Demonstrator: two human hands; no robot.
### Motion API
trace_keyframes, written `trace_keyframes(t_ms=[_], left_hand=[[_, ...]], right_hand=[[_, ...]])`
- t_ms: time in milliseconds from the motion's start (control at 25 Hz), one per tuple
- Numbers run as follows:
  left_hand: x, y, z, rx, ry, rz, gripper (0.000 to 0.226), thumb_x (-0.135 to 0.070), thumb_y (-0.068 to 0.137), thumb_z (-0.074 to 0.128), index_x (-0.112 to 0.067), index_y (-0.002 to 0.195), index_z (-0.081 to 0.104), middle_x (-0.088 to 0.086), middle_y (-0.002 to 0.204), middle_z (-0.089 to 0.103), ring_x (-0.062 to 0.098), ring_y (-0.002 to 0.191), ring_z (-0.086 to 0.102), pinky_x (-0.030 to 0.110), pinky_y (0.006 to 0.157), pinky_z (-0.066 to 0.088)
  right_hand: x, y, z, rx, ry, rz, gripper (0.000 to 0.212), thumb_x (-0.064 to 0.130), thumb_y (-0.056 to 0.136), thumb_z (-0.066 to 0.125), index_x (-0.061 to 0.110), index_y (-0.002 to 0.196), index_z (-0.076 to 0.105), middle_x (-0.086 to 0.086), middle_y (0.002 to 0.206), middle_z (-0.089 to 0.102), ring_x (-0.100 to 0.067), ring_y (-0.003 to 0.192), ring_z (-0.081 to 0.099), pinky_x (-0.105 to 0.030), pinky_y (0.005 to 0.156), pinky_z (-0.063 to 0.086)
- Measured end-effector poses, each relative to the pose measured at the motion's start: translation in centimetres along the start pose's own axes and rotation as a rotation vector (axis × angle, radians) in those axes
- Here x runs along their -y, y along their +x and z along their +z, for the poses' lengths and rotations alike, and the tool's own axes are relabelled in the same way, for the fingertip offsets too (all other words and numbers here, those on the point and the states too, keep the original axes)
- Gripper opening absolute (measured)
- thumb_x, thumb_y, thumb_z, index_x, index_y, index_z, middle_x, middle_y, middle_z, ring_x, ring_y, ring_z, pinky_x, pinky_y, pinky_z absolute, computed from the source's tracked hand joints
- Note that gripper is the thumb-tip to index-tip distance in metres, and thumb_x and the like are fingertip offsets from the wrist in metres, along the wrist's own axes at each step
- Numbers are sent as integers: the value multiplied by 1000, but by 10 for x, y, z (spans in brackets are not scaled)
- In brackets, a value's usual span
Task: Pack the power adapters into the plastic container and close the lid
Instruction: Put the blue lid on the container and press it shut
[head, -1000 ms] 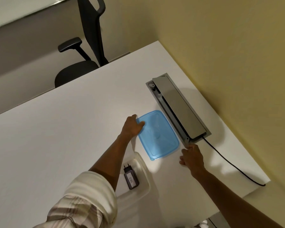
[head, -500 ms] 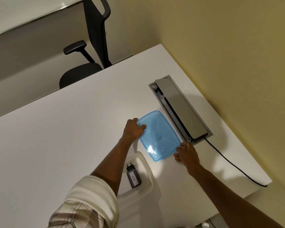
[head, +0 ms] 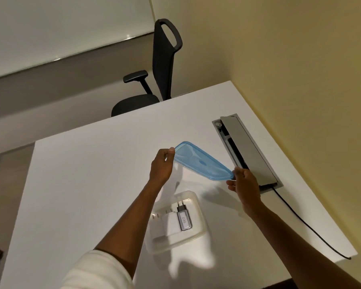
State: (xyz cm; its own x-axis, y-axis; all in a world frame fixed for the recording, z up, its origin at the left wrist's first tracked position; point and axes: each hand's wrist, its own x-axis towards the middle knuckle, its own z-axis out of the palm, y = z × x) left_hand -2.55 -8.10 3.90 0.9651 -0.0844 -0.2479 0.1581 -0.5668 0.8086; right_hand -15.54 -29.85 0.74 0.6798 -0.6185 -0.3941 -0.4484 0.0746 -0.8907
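A translucent blue lid [head: 200, 163] hangs tilted in the air above the white table [head: 81, 184]. My left hand [head: 162, 166] pinches its far left corner and my right hand [head: 243, 183] grips its near right corner. Below and nearer to me stands the clear plastic container [head: 198, 205], open on top. Inside it lie a grey power adapter [head: 184, 219] with a label and black prongs, and a white adapter [head: 169, 225] beside it on the left. My left forearm crosses the container's left side.
A grey cable hatch [head: 250, 151] with its flap raised is set into the table at the right, and a black cable [head: 308, 226] runs from it along the table to the right edge. A black office chair [head: 152, 90] stands behind the table's far edge. A yellow wall borders the right.
The blue lid lay flat on the table; both hands have gripped its corners and lifted it off the surface, tilted. The camera view has shifted, showing more of the room.
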Motion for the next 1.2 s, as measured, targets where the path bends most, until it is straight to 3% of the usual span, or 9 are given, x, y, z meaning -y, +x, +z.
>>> trace_keyframes(t_ms=[120,280,400,520,640,760,920,1040,1200], left_hand=[[12,-29,-23,-76,-75,-65,38,-59,98,37,-25,106,52,-16,94,57,5,88,54,22,70,37],[39,-69,-45,-134,-246,-125,40,-58,96,46,-19,99,53,-13,84,54,7,78,52,23,71,41],[66,-92,-60,-82,-377,-151,19,-32,98,54,-21,113,55,-12,107,60,10,99,57,21,80,43],[88,-115,-67,62,-413,-165,46,-9,92,55,-27,134,46,-9,132,56,-2,113,55,11,81,47],[104,-129,-60,138,-391,-164,70,0,88,56,-30,147,34,-10,141,48,1,121,52,17,93,48],[121,-151,-54,149,-333,-155,80,1,84,57,-32,151,27,-7,146,43,8,126,50,25,105,44],[144,-181,-41,119,-190,-114,82,-11,79,58,-33,151,24,-7,156,34,14,138,40,19,108,40],[148,-182,-41,68,-103,-157,86,-5,88,59,-22,158,13,-4,168,11,13,152,19,31,123,22],[152,-180,-37,42,-32,-152,85,-10,90,59,-23,159,11,-7,168,5,11,153,14,20,116,17]], right_hand=[[9,-21,12,4,-95,-89,28,32,99,46,8,93,60,-13,83,68,-27,79,69,-42,72,61],[4,-50,21,94,-134,-134,13,21,91,59,8,93,62,-13,93,67,-31,90,66,-53,86,55],[-6,-74,23,146,-172,-91,11,18,83,62,19,94,63,-4,93,68,-27,90,66,-47,83,57],[-18,-95,23,167,-257,-114,21,11,77,66,19,96,62,-2,92,68,-25,88,65,-31,69,52],[-32,-109,28,164,-412,-227,30,5,76,70,10,105,61,-8,99,66,-26,90,62,-36,72,56],[-52,-124,30,171,-492,-336,36,-3,74,71,1,108,61,-15,101,64,-33,91,62,-41,73,57],[-72,-143,37,184,-553,-327,47,-4,75,69,4,120,58,-18,113,56,-33,102,59,-47,88,54],[-76,-147,48,220,-593,-367,49,-5,74,68,4,122,58,-18,117,55,-32,108,55,-40,91,51],[-77,-144,51,232,-627,-351,50,-4,75,68,4,124,58,-18,115,55,-32,108,56,-40,90,53]])
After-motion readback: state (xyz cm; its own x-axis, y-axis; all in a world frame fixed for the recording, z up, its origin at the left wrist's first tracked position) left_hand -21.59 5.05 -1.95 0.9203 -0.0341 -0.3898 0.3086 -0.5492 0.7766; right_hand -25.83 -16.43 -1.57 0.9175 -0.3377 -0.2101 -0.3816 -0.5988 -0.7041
